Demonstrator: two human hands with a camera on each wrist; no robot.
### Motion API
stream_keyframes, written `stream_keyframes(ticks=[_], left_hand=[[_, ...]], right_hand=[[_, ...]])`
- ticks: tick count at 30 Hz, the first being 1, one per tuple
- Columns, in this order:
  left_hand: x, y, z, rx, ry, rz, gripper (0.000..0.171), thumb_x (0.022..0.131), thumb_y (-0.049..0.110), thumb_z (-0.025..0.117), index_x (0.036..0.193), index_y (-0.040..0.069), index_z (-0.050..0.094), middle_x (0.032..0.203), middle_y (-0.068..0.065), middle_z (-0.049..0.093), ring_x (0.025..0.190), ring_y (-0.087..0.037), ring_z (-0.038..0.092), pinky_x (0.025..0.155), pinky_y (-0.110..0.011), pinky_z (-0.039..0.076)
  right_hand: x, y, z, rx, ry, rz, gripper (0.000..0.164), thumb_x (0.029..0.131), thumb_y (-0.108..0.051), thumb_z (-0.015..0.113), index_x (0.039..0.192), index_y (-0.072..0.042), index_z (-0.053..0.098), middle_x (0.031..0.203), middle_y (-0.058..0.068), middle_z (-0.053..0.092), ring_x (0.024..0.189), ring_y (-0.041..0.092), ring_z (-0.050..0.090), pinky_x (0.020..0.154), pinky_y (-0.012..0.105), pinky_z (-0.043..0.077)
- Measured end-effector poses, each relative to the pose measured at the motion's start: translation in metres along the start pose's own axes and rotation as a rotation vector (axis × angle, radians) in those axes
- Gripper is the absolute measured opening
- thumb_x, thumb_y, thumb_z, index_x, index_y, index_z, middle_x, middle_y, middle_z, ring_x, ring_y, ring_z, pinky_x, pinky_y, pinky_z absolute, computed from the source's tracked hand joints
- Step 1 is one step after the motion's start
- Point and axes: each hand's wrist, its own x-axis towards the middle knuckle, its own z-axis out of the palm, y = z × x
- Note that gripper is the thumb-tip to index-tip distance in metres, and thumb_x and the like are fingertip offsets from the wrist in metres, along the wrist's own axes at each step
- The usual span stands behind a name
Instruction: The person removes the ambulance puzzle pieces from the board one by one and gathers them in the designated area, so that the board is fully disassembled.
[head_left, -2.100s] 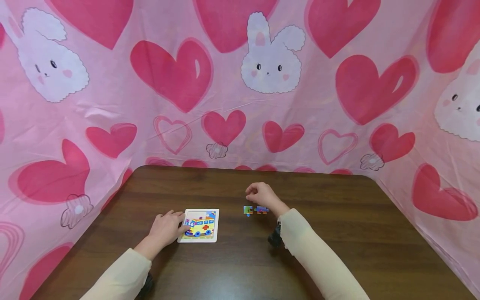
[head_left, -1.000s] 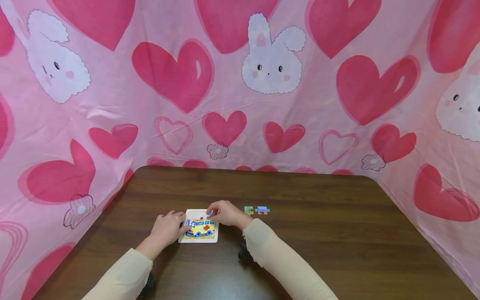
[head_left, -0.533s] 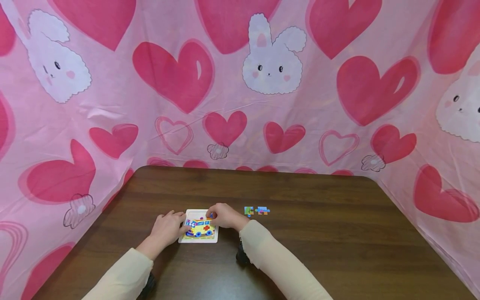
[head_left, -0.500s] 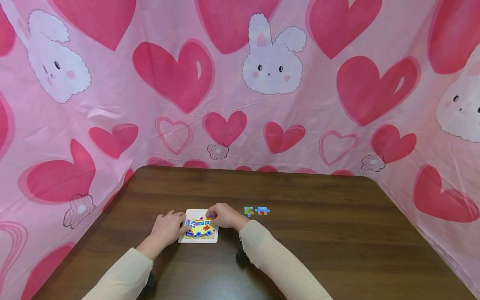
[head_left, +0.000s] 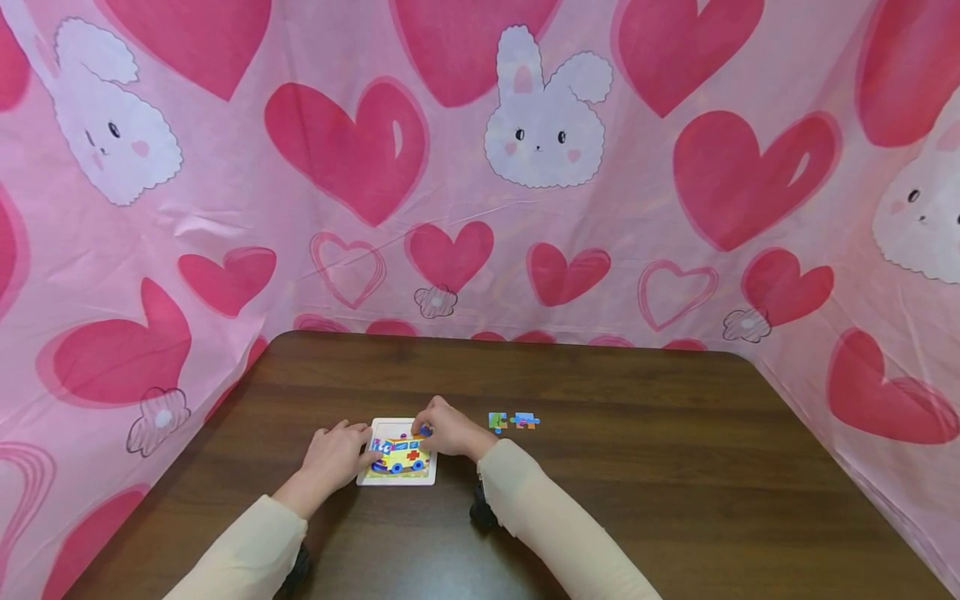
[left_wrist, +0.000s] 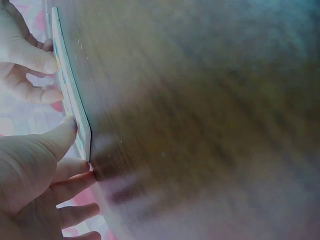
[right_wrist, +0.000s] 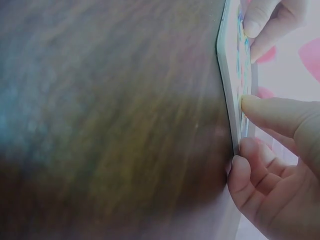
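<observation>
A small jigsaw puzzle in a square white tray lies on the table, its picture a yellow ambulance with a red cross. My left hand holds the tray's left side, thumb on top and fingertips at the edge; the left wrist view shows its thumb on the rim. At the upper right corner, my right hand pinches a blue puzzle piece, partly hidden by the fingers. In the right wrist view that hand's thumb touches the picture, with curled fingertips at the tray's edge.
Two loose puzzle pieces lie right of the tray: a green one and a blue one. The dark wooden table is bordered by a pink curtain with hearts and rabbits.
My right hand has come left from above the loose pieces to the tray's upper right corner, and its knuckles have risen slightly since half a second ago. The left hand stays on the tray.
</observation>
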Motion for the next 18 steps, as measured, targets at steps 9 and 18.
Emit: stream_keyframes(ticks=[9,18], left_hand=[[0.0009,-0.0006,0.0012,0.008,0.004,0.001,0.047,0.081,0.034,0.069,0.114,0.000,0.063,0.116,-0.019,0.059,0.114,-0.046,0.045,0.087,-0.060,0.036],[0.0019,-0.0010,0.0023,0.020,0.007,-0.003,0.047,0.081,0.035,0.069,0.112,0.000,0.064,0.115,-0.019,0.059,0.113,-0.045,0.046,0.087,-0.059,0.037]], right_hand=[[-0.0008,-0.0004,0.0007,0.024,0.002,0.009,0.013,0.079,-0.011,0.073,0.091,-0.013,0.068,0.097,0.000,0.041,0.083,0.013,0.047,0.075,0.023,0.043],[-0.0015,0.0011,0.0022,0.047,0.026,0.025,0.025,0.078,-0.011,0.073,0.099,-0.012,0.059,0.096,0.001,0.044,0.081,0.013,0.048,0.076,0.025,0.043]])
